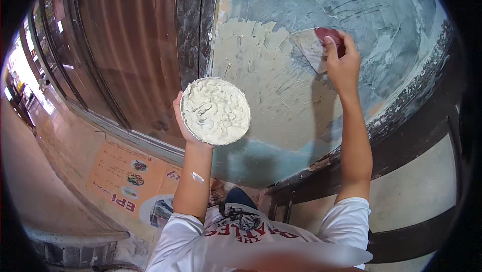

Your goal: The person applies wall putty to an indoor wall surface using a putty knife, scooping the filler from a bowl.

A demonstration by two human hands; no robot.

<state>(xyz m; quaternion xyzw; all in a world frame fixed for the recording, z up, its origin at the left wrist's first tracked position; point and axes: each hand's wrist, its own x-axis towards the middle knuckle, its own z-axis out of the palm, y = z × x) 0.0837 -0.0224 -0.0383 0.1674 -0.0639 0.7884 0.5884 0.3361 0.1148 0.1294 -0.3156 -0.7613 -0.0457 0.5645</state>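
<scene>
My left hand (185,121) is closed around the side of a round bowl of cream-coloured putty (216,111), holding it up in front of me; most of its fingers are hidden behind the bowl. In my right hand (341,61) is a putty knife (310,46) with a dark red handle and a wide, smeared blade. The blade is at the wall (371,36), by the edge of a patch of cream putty (256,71). Blue-grey, streaky wall shows above and to the right of the patch. White putty marks my left forearm.
A dark wooden post (192,26) and brown panelled door (130,36) stand left of the wall. Dark wooden framing (411,116) runs along the right. An orange printed banner (120,171) lies low on the left.
</scene>
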